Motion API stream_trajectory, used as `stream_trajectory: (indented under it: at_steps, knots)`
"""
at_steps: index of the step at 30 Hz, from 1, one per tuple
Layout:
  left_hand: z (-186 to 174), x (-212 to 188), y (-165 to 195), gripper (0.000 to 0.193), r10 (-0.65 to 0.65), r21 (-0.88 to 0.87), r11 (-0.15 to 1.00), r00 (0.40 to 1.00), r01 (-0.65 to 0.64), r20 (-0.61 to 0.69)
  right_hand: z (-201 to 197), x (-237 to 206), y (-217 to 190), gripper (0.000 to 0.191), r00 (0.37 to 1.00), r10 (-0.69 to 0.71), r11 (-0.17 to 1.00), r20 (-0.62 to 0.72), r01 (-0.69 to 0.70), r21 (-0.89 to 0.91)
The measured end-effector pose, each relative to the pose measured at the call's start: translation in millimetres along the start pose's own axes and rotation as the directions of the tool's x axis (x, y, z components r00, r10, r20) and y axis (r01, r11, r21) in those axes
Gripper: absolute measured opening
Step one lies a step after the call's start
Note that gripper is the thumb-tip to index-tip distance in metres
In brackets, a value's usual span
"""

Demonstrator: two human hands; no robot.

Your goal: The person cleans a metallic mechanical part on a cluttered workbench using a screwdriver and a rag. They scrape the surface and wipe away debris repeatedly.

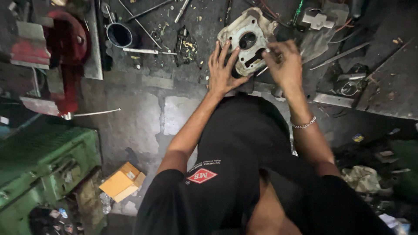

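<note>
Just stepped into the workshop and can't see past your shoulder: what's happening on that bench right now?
A person leans over a cluttered, dirty workbench. Their left hand lies flat, fingers spread, against the edge of a pale metal engine casting with round openings, steadying it. Their right hand pinches a small thin metal piece at the casting's right side. A red bench vise stands at the left, and a dark cup sits among loose tools.

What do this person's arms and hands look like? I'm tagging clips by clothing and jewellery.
Both forearms are bare. The left hand wears no glove or ring that shows. The right hand is ungloved too, with a silver chain bracelet at its wrist. Short black sleeves cover the upper arms.
</note>
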State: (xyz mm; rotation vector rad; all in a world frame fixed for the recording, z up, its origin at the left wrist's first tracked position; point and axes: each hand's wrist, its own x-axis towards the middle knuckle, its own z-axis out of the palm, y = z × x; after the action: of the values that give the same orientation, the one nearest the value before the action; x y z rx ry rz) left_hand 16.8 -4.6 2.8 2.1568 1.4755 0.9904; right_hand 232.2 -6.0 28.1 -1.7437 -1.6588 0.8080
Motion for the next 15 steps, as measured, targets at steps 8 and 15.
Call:
stream_trajectory:
  at_steps: [8, 15]
  knots:
    - [-14.6, 5.1, 6.5, 0.088, -0.09, -0.24, 0.969, 0.99, 0.063, -0.106, 1.2, 4.6, 5.3, 0.026, 0.982, -0.064, 0.995, 0.177, 0.049, 0.089]
    - [-31.3, 61.6, -20.5, 0.065, -0.13, -0.277, 0.95, 0.989, 0.145, 0.073, -1.4, 6.8, 7.9, 0.026, 0.993, -0.018, 0.995, 0.119, 0.007, 0.099]
